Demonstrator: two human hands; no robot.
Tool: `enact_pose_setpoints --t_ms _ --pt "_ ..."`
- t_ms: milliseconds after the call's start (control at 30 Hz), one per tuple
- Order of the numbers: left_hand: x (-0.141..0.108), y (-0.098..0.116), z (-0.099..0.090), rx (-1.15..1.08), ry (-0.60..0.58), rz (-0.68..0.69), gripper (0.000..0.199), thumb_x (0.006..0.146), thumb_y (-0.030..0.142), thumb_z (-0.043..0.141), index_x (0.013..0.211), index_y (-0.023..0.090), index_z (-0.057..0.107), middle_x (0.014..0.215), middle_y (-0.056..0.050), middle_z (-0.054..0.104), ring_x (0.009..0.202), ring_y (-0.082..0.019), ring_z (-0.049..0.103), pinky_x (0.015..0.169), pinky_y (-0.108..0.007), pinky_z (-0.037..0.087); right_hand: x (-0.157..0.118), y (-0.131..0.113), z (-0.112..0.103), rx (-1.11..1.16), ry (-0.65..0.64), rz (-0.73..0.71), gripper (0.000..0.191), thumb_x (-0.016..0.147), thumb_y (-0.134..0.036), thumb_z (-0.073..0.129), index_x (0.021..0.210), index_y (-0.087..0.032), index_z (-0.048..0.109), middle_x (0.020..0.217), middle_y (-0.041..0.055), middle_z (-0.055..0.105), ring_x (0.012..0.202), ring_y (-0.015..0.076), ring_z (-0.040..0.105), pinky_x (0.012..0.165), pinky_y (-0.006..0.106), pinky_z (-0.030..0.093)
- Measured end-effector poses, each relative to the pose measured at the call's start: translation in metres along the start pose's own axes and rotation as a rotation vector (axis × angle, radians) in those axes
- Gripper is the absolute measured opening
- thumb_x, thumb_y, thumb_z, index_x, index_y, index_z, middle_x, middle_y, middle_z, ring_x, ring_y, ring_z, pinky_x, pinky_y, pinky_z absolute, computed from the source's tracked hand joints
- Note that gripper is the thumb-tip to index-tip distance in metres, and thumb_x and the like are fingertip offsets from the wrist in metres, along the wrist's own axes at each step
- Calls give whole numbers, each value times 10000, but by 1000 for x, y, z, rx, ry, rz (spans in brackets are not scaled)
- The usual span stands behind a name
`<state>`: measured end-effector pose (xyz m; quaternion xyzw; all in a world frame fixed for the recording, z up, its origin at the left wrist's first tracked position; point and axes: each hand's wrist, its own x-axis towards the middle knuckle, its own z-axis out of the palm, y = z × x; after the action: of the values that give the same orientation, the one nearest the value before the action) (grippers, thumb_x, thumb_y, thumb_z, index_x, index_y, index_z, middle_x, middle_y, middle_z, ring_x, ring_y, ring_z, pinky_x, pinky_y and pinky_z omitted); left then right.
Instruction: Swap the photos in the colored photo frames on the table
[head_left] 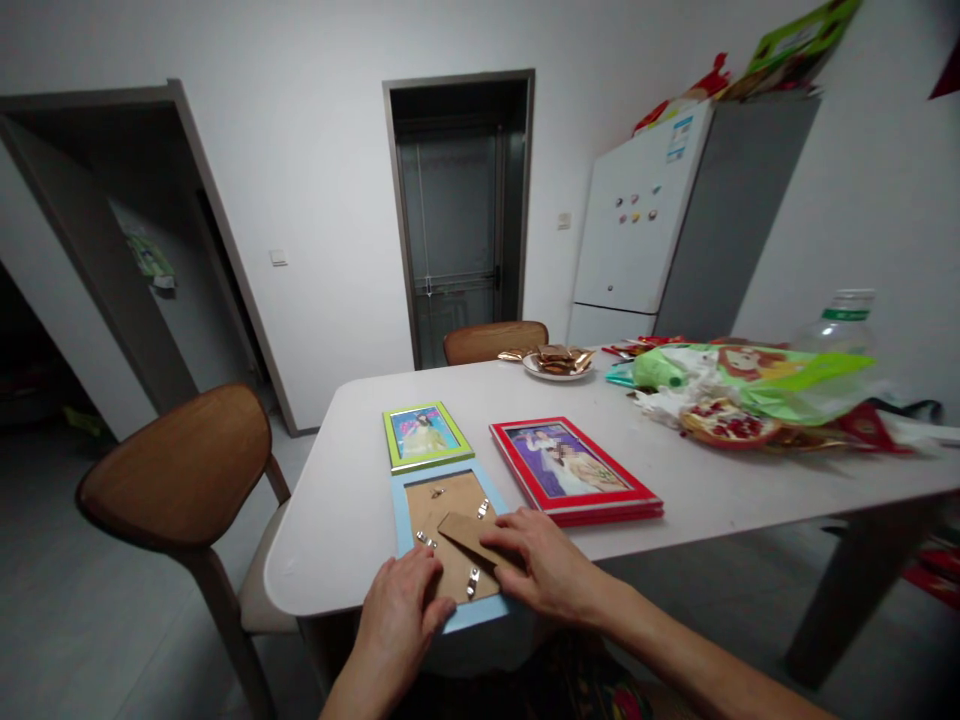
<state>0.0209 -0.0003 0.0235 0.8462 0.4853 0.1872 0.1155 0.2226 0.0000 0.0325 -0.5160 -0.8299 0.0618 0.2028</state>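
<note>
The person's right hand (551, 568) is partly closed, with its fingers on the brown stand flap (469, 535) of the blue photo frame (403, 510). The left hand (405, 600) is half open and presses on the frame's near left side. The frame lies face down at the desk (330, 500) edge. Just beyond it is a green photo frame (427, 462). Red photo frames (637, 506) sit in a pile to the right.
</note>
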Motion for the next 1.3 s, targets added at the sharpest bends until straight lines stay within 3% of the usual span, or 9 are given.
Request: enact_pose_setpoints --t_ms 167,267,367,533,667,767,1067,1233,1300 --pt "4 1 -1 39 -9 7 177 755 119 434 810 203 580 923 -40 636 916 -178 568 819 -307 421 -2 2 12 -50 14 27 271 720 -229 468 955 -240 604 952 48 568 874 177 469 764 291 331" --pt "0 1 5 32 -19 9 183 762 193 467 919 199 563 1102 -77 576 1070 -211 484 904 -373 362 -4 3 19 -47 48 9 282 738 -242 467 996 -253 580 994 47 557 899 178 452 783 303 326" --pt "-7 3 15 29 -15 -20 346 698 274 571 1026 182 509 1267 -125 439 1184 -260 365 964 -484 262 -7 5 19 -34 83 -2 297 759 -262 456 1038 -267 560 1070 44 534 950 186 428 815 320 317" --pt "-11 4 23 9 3 -38 208 670 231 594 866 190 535 1272 -114 438 1197 -250 351 971 -491 242 0 9 14 -27 27 -2 271 783 -335 436 986 -249 593 1137 53 488 991 196 418 831 324 319" --pt "-10 3 22 3 -3 -51 213 671 230 592 871 183 540 1266 -120 443 1198 -251 349 975 -489 234 24 13 15 -131 23 102 297 810 -256 377 1046 -206 550 1088 85 493 961 194 427 807 312 326" --pt "-10 3 21 1 -10 -53 197 675 242 587 858 183 542 1257 -119 453 1194 -249 356 973 -483 238 39 17 21 -233 10 177 272 810 -258 370 963 -175 580 1001 102 510 917 208 426 783 319 328" --pt "-10 7 18 -1 -7 -77 265 661 252 591 912 178 552 1253 -106 460 1179 -245 373 975 -466 232 44 23 28 -231 51 124 279 803 -232 355 753 -124 608 877 101 522 847 188 428 785 292 329" --pt "-11 4 19 -25 -11 -82 266 663 262 584 914 176 564 1252 -108 462 1183 -251 367 979 -464 225 30 22 27 -170 101 115 256 794 -230 383 891 -151 606 984 99 516 901 191 430 798 311 332" --pt "-12 3 20 -40 -13 -75 271 667 260 581 924 175 561 1248 -109 465 1184 -250 365 981 -463 221 19 16 28 -116 134 29 280 770 -214 422 1004 -187 573 1077 95 488 969 200 411 823 329 324"
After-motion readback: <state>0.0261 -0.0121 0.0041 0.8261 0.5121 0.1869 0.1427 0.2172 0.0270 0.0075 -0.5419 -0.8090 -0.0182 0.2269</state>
